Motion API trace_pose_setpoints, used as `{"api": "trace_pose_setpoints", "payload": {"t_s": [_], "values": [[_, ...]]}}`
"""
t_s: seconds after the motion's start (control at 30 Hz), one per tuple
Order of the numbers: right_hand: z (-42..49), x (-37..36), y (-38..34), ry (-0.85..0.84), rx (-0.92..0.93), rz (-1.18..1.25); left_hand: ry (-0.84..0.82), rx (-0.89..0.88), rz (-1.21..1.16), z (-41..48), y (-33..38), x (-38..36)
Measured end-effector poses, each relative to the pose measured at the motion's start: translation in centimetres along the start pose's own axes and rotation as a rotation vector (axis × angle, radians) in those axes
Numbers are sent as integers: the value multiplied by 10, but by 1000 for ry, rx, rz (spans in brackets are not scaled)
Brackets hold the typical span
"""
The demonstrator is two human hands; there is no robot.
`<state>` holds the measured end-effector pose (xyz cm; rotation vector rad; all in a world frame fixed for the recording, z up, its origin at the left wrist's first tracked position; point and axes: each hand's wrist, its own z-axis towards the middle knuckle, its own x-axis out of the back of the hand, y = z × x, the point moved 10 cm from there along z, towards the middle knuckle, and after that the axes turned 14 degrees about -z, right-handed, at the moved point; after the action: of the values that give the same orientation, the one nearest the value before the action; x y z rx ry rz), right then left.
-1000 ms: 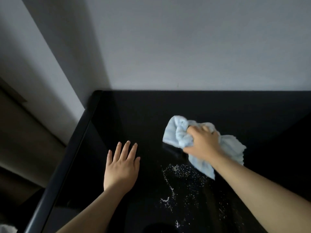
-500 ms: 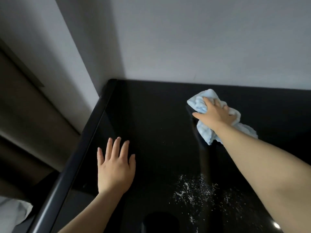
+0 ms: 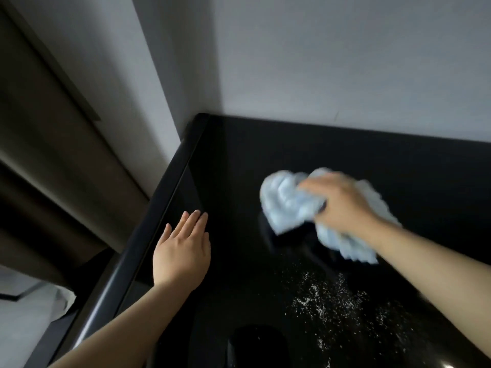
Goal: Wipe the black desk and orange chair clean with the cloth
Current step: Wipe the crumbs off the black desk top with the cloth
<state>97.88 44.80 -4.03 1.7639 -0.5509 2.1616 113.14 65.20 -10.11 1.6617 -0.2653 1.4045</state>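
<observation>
- While one pale blue cloth point(image 3: 285, 205) lies bunched on the black tabletop point(image 3: 239, 160), toward its far middle, its edges are blurred and one loose end trails out to the right, under the wrist.
- One right hand point(image 3: 342, 205) sits on top of the cloth, its fingers point(image 3: 310, 185) curled into the folds and gripping it; the hand is blurred as well.
- One left hand point(image 3: 183, 251) rests flat on the tabletop near the left edge, well apart from the cloth, fingers straight and close together, holding nothing.
- One patch of white crumbs point(image 3: 326, 298) is scattered over the near right part of the tabletop, just on the near side of the cloth and under the right forearm.
- Two pale walls point(image 3: 345, 62) meet at the tabletop's far left corner.
- One brown curtain point(image 3: 53, 144) hangs to the left, beside the tabletop's raised rim.
- One white surface point(image 3: 24, 322) shows at the lower left; what it is cannot be told.
</observation>
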Motion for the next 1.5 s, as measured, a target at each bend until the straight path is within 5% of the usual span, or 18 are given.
{"api": "trace_pose_setpoints", "payload": {"t_s": [0.07,0.13,0.33,0.53,0.73,0.93,1.0,1.07,1.17,1.27,1.5], "values": [[11,6,71,36,-478,-172,-49,-71,60,1,-1,0],[16,-12,102,-132,-739,-314,-62,-122,91,2,0,3],[96,-43,53,-118,-615,-325,22,35,82,7,-22,7],[146,-59,-45,-19,-271,-236,21,73,60,10,-29,4],[74,-63,-114,-234,225,-12,224,206,-38,4,-38,28],[-46,-43,-105,-359,404,47,281,85,-166,2,-27,36],[-75,-21,-90,-325,330,193,242,49,-183,-4,-24,35],[-84,0,-49,-171,47,397,151,15,-153,-13,-20,24],[-74,13,-18,-208,-262,49,62,-48,-86,-40,-11,9],[-83,47,-46,35,-508,-28,42,-74,-156,-71,-10,6],[-158,-20,-181,-52,-377,-267,50,-18,-432,-116,-22,27]]}}
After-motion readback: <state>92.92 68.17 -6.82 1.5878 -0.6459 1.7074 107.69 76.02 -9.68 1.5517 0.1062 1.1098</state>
